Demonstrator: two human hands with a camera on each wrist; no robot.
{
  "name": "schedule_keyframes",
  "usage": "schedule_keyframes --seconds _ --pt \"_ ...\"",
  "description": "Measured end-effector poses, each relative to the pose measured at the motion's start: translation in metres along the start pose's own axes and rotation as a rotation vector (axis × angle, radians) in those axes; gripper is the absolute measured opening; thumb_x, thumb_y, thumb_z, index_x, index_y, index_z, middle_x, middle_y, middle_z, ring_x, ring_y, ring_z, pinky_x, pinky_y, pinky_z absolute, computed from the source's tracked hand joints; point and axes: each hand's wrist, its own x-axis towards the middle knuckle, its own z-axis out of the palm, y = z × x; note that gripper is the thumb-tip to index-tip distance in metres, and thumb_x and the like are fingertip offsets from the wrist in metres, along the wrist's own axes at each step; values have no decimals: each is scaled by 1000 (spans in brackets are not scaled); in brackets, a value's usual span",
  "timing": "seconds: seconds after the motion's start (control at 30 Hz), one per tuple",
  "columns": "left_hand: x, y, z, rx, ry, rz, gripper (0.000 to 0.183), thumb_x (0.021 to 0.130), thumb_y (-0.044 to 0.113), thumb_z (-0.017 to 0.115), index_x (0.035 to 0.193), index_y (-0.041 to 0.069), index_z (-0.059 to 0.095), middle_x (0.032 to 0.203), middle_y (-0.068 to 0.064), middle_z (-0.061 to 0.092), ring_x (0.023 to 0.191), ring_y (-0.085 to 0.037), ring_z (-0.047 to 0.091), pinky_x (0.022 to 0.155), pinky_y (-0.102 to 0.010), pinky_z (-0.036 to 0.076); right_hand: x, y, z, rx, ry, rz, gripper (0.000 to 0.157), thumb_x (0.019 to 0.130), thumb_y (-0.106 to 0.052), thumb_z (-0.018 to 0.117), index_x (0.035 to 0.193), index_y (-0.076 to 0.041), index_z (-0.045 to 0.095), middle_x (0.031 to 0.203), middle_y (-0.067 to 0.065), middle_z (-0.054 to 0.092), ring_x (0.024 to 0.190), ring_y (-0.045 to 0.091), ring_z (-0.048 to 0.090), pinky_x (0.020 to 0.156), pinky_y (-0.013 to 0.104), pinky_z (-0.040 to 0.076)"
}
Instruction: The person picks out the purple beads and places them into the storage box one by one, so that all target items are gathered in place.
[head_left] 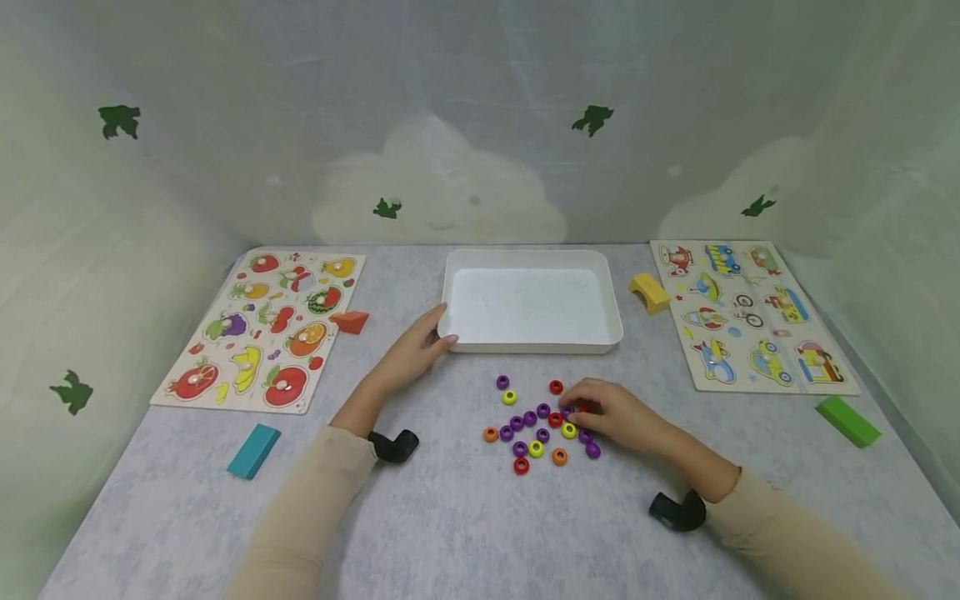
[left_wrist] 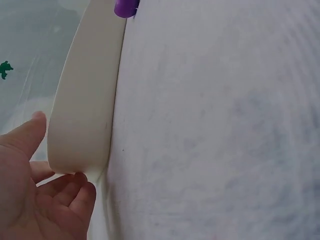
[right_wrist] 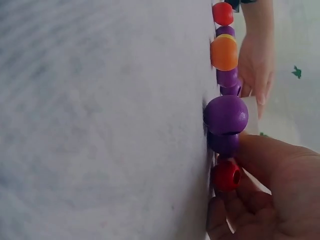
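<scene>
A white tray (head_left: 536, 348) stands at the back middle of the table. My left hand (head_left: 415, 354) grips its near left corner; in the left wrist view the fingers (left_wrist: 82, 200) curl at the corner of the tray wall (left_wrist: 82, 120). In front of the tray lie loose purple, red, yellow and orange beads. Over their right side, my right hand (head_left: 618, 418) pinches a purple bead (head_left: 567, 412) between thumb and forefinger. A red bead (right_wrist: 226, 176) and a purple bead (right_wrist: 227, 115) sit close to it in the right wrist view, partly hiding the fingertips.
A fruit puzzle board (head_left: 258, 333) lies at left, a vehicle puzzle board (head_left: 750, 321) at right. Blocks lie about: orange-red (head_left: 350, 322), teal (head_left: 254, 452), yellow arch (head_left: 649, 292) and green (head_left: 848, 421). A pale curtain (head_left: 480, 108) rises behind the table.
</scene>
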Motion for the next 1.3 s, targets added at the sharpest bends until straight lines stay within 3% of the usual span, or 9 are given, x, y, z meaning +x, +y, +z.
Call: schedule_keyframes --seconds 0.23,0.43,0.57,0.67,0.77,1.07,1.17,1.3 --pt "-3 7 -1 -78 19 -42 68 80 36 50 133 10 17 135 -8 15 120 -15 18 96 -29 22 6 -9 -11 73 71 34 21 79 -23 56 100 -18 57 92 -11 53 80 6 49 67 24 45" --pt "-8 24 -2 -193 42 -40 63 81 19 54 131 1 19 134 -14 15 120 -19 19 96 -31 22 24 -17 -39 59 242 -76 23 79 -21 56 102 -16 56 93 -7 54 82 8 50 72 28 44" --pt "-5 17 -1 -191 47 -33 66 79 23 54 131 3 19 134 -13 16 120 -17 19 96 -29 23 47 -12 -56 86 316 -98 24 80 -20 54 102 -12 56 94 -3 54 84 10 51 73 26 45" --pt "-2 7 0 -182 48 -32 69 77 29 55 132 6 19 135 -11 16 120 -13 19 95 -25 24 66 -1 -61 131 339 -41 25 80 -19 54 103 -9 56 95 -1 54 86 11 51 73 25 45" --pt "-1 4 1 -193 40 -32 70 77 30 55 132 7 18 135 -11 15 120 -14 19 95 -25 23 83 11 -61 143 342 51 26 79 -18 55 103 -9 56 97 0 53 87 12 51 75 27 45" --pt "-10 28 -3 -256 50 -43 65 79 16 55 130 -1 19 134 -17 15 120 -21 19 96 -32 22 114 30 -49 32 235 265 18 79 -13 56 97 -11 59 93 1 56 88 16 48 81 33 40" --pt "-8 22 -2 -244 51 -47 66 79 20 55 131 1 19 134 -16 16 120 -19 20 95 -30 23 117 32 -46 -24 192 318 16 80 -13 55 95 -13 58 92 1 55 87 17 47 81 33 39" --pt "-3 8 2 -228 59 -54 69 76 28 57 131 6 21 134 -12 18 119 -14 21 94 -25 25 117 31 -47 -43 169 313 19 81 -15 54 99 -12 56 95 2 53 88 17 46 80 33 40"
